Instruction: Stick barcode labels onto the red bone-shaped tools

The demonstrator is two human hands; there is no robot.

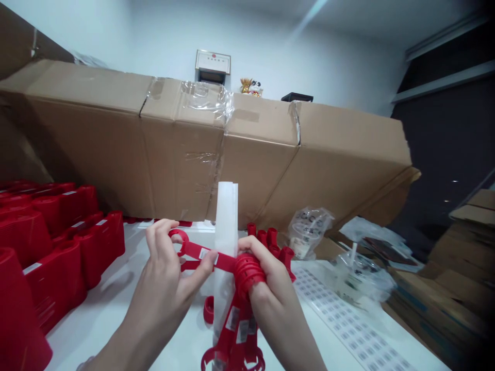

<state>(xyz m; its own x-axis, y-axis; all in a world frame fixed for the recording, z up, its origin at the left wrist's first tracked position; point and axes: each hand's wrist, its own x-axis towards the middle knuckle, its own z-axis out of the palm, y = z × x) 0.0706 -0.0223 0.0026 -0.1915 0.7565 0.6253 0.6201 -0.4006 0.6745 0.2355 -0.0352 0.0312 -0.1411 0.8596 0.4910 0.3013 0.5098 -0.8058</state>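
The left hand (pixel 162 263) is closed on a red plastic strap (pixel 204 252), and its thumb presses on the strap from above, near a small white label. The right hand (pixel 263 281) grips a round red ribbed piece (pixel 247 273) at the other end of this strap, with the fingers wrapped over it. The strap and the piece are in the middle of the view, in front of a tall strip of white see-through plastic (pixel 226 216), which stands upright between the hands. Below the hands, at 6 o'clock, are more red straps (pixel 237 335) with white labels. Red plastic pieces (pixel 58 226) stand in rows on the white table (pixel 104 309) at 9 o'clock. At 4 o'clock lies a sheet of barcode stickers (pixel 348 324), and a clear cup in a plastic bag (pixel 307 232) is at 2 o'clock. A big cardboard box (pixel 174 144) lies along the back of the table at 12 o'clock.
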